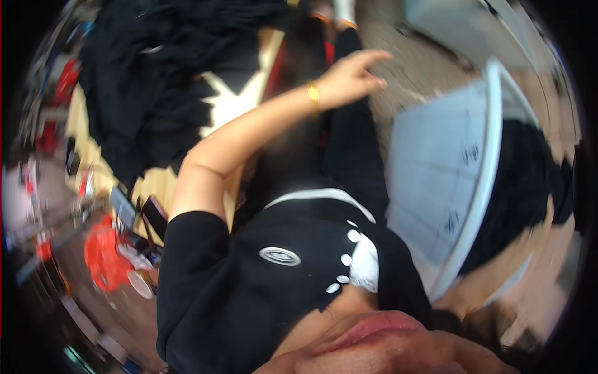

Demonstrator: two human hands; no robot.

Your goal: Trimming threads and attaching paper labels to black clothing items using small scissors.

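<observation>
My left hand [352, 78], with a yellow band on the wrist, reaches out over my dark-trousered legs in the upper middle, its fingers apart and nothing visible in them. It is left of a pale plastic bin [445, 162] with dark markings on its side. Black cloth [520, 187] fills the bin and hangs over its far side. At the upper left, a large heap of black fabric [137, 87] lies on a pale wooden table [156, 187], beside the raised forearm. I cannot see my right hand.
A red bag [103, 252] is at the lower left, near a blue-grey object [123, 207] and a dark phone-like object [154, 215] at the table's edge. Grey floor [414, 75] shows beyond the bin, with a pale grey piece of equipment [467, 31] at the top right.
</observation>
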